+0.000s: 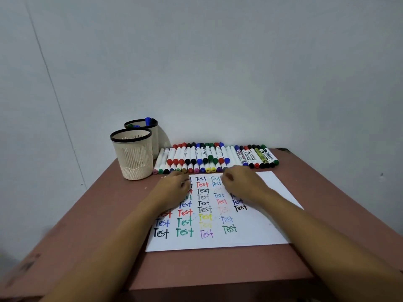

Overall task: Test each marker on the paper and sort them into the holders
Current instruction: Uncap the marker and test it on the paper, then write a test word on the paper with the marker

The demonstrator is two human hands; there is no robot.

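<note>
A white paper [250, 234] covered with rows of coloured "Test" words lies in the middle of the table. Behind it, several capped markers [209, 159] lie in two long rows, slimmer colour-tipped ones in front. Two beige mesh holders stand at the back left: the near holder [133, 158] shows nothing inside, while the far holder [150, 127] has blue and green markers in it. My left hand [172, 188] rests on the paper's upper left with loosely curled fingers. My right hand [242, 182] hovers over the paper's top edge just before the markers, fingers curled under, with nothing seen in it.
The brown table [104, 225] stands against a pale wall; its front edge runs close below the paper. Bare tabletop lies left of the paper and to the right of it [327, 192].
</note>
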